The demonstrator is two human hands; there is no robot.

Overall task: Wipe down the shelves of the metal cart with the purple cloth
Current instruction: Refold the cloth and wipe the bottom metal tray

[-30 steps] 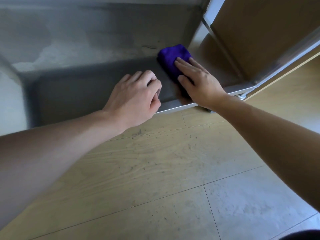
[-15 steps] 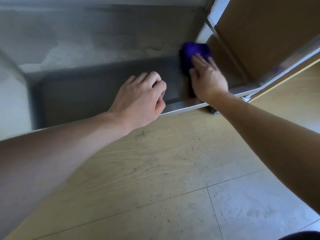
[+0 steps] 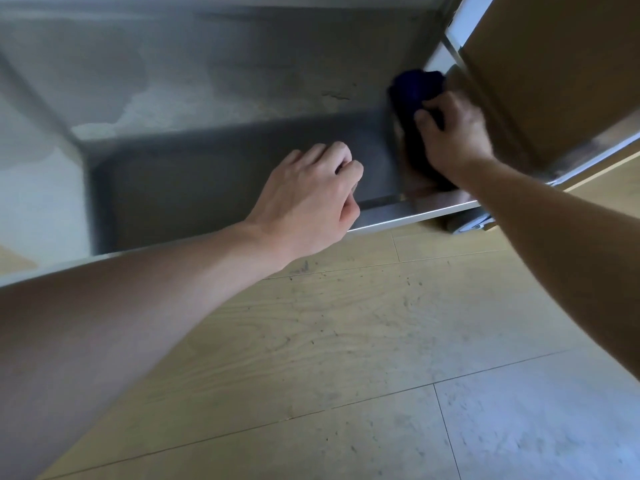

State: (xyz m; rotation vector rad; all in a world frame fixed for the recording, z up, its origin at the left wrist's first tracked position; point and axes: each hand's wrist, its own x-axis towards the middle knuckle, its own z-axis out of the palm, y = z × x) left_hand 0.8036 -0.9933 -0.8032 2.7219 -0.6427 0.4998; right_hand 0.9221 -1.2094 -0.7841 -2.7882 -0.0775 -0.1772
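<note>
Right hand [image 3: 450, 133]: fingers curled on the purple cloth [image 3: 415, 88], thumb against its near side, pressing it down. The cloth bunches just beyond the fingertips, in the shelf's far right corner, against the upright post [image 3: 460, 22]. Motion blur here; the cloth's edges are soft.

Left hand [image 3: 311, 199]: knuckles up, fingers curled in, lying over the front lip [image 3: 388, 213] of the shelf [image 3: 225, 174]. Fingertips are tucked under the palm, so I cannot tell whether it clasps the lip or only rests there. It is well apart from the cloth, which lies to its right and further in.

Below the right wrist, a caster wheel [image 3: 464, 223] sits under the shelf's corner. A brown panel [image 3: 554, 64] is right of the right hand. Wood-look floor [image 3: 311, 341] lies beneath both forearms.
</note>
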